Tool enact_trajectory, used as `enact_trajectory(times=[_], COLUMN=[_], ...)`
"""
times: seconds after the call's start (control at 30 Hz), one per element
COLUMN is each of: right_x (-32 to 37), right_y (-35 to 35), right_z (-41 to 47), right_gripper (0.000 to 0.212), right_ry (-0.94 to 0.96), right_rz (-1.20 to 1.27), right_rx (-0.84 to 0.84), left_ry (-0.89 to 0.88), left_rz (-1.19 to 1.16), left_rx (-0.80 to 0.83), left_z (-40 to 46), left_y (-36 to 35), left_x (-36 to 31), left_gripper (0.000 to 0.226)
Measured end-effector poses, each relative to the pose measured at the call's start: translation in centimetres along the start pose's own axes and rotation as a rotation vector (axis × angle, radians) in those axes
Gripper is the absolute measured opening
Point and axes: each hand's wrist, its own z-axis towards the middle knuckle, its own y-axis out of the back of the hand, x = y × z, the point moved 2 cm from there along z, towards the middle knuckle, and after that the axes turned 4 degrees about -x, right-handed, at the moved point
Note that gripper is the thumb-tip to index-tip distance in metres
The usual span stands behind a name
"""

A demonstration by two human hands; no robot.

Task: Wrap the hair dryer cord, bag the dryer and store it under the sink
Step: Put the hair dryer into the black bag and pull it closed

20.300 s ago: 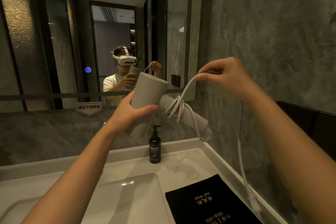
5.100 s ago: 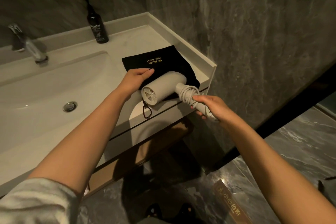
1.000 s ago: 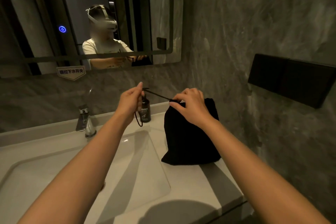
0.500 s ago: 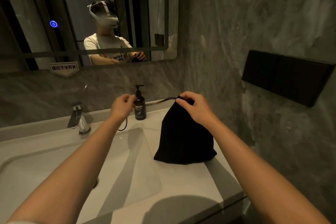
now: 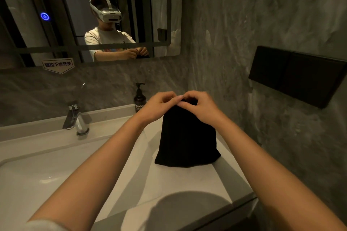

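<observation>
A black cloth bag point(image 5: 187, 139) stands upright on the white counter point(image 5: 187, 182) to the right of the basin. The hair dryer is hidden inside it. My left hand point(image 5: 159, 106) and my right hand point(image 5: 199, 108) meet at the gathered top of the bag, fingertips touching, both pinching its mouth. The drawstring cannot be made out between the fingers.
A dark soap pump bottle point(image 5: 139, 99) stands just behind my left hand. A chrome tap point(image 5: 76, 120) rises over the basin point(image 5: 37, 174) at the left. The marble wall on the right carries a black panel point(image 5: 298, 77). A mirror point(image 5: 90, 15) hangs above.
My left hand has moved right from beside the soap bottle to the bag's top, joining my right hand. The stretched drawstring no longer shows. The bag stays upright on the counter.
</observation>
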Motion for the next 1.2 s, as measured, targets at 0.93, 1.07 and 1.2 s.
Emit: enact_trajectory(times=[0.93, 1.07, 1.2], right_x=[0.5, 0.4, -0.7], right_y=[-0.3, -0.2, 1.7], right_z=[0.3, 0.5, 0.8], right_gripper=[0.049, 0.036, 0.033], right_ry=[-0.053, -0.066, -0.181], right_rz=[-0.519, -0.499, -0.421], right_rx=[0.255, 0.14, -0.13], left_ry=[0.105, 0.158, 0.258], left_rz=[-0.168, -0.207, -0.189], left_rx=[-0.428, -0.413, -0.385], left_z=[0.5, -0.3, -1.9], left_y=[1.4, 1.1, 0.3], left_x=[0.9, 1.6, 4.4], left_gripper=[0.016, 0.008, 0.046])
